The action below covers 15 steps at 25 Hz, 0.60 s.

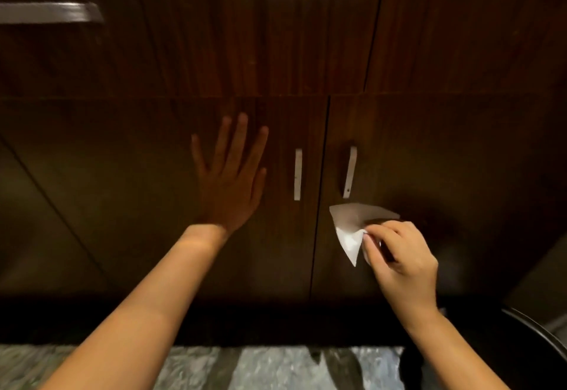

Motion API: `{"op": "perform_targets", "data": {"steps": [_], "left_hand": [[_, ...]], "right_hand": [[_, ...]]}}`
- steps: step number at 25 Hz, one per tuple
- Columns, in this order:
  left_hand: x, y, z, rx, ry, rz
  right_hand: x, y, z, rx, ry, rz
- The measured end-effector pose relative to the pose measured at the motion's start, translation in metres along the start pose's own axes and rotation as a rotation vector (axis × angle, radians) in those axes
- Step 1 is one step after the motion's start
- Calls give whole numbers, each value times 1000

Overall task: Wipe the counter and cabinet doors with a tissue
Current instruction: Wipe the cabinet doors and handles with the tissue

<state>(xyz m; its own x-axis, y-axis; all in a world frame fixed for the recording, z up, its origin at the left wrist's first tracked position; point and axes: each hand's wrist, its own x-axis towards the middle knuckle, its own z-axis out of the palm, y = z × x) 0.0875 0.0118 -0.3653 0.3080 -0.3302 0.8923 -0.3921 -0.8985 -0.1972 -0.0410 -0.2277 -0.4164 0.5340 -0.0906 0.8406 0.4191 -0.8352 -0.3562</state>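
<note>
Two dark wooden cabinet doors fill the middle of the head view, split by a vertical gap. My left hand lies flat with fingers spread on the left door, just left of its pale handle. My right hand pinches a white tissue against the right door, just below that door's handle. The tissue is folded, with one corner pointing down. A dark counter top stretches away above the doors.
A long metal handle shows at the upper left. A marbled grey floor runs along the bottom edge. A black round bin or bucket stands at the lower right, close to my right forearm.
</note>
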Motion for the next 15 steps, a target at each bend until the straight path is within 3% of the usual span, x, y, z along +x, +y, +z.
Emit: {"op": "perform_targets", "data": {"steps": [3,10,15], "left_hand": [[-16,-5,36,5,-86,14],[-44,6,71,-13,-35,-98],[-57,11,77,-22,-45,-124]], "right_hand": [[-8,11,3,-36,34,60],[-6,30,17,-97,169,161],[45,26,13,-143,306,155]]}}
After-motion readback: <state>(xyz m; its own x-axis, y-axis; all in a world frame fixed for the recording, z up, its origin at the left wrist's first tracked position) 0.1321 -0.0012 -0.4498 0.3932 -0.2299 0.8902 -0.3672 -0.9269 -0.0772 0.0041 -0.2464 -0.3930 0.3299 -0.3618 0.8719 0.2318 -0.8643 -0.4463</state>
